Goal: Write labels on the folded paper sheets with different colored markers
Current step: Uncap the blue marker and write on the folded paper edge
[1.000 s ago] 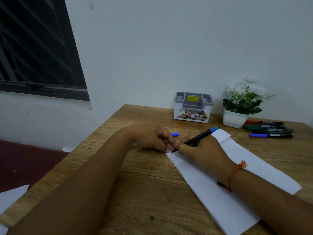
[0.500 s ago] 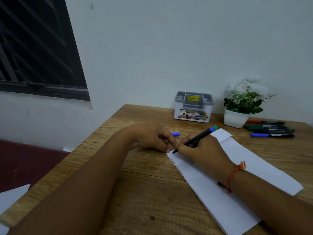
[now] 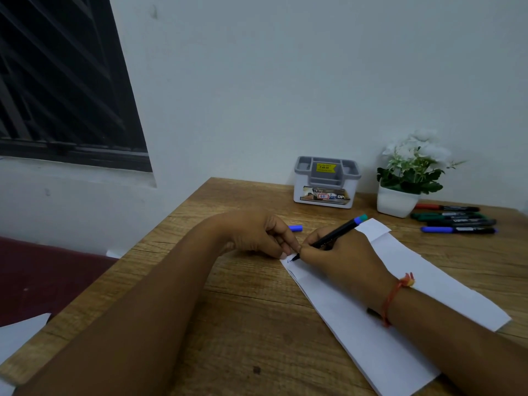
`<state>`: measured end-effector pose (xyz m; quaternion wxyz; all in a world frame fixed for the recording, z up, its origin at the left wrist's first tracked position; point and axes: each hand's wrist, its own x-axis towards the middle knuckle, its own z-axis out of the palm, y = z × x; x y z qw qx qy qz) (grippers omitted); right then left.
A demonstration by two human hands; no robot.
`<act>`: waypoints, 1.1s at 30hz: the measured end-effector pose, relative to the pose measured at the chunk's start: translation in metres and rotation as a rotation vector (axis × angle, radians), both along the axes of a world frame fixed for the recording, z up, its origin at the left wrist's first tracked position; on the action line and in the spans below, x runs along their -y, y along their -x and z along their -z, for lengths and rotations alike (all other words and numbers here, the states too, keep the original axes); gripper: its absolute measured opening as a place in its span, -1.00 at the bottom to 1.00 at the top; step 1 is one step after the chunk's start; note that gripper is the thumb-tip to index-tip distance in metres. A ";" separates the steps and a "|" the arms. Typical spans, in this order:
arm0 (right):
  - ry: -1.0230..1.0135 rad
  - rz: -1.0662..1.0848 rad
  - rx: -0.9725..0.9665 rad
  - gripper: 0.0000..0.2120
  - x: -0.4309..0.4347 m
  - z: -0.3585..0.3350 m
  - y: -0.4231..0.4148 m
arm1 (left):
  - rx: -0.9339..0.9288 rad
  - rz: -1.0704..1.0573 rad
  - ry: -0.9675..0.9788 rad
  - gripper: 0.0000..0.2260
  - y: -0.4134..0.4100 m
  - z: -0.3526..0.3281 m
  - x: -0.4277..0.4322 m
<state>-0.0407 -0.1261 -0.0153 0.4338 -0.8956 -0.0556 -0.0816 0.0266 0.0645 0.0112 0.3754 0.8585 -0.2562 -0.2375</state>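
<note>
A long white folded paper sheet [image 3: 371, 324] lies on the wooden bench [image 3: 243, 324] under the right hand [image 3: 343, 258]. That hand grips a black marker with a teal end [image 3: 334, 232], its tip touching the sheet's corner. The left hand [image 3: 257, 232], just beside it, has curled fingers that seem to pinch that corner. Just beyond the left hand lies a blue cap [image 3: 295, 228]. Four capped markers [image 3: 457, 221] lie well beyond the right hand.
</note>
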 end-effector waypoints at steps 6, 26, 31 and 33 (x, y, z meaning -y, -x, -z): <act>-0.006 0.023 0.005 -0.89 0.000 -0.001 0.000 | 0.003 0.001 -0.007 -0.74 -0.001 0.001 -0.001; 0.021 0.029 -0.006 -0.90 0.000 -0.003 0.002 | -0.011 -0.005 0.004 -0.74 0.003 -0.001 0.001; 0.026 0.036 -0.003 -0.90 0.000 -0.003 0.003 | -0.014 0.001 0.008 -0.74 0.003 -0.002 0.001; 0.031 0.038 0.004 -0.90 0.000 -0.003 0.002 | -0.009 0.005 0.007 -0.74 0.002 -0.001 0.001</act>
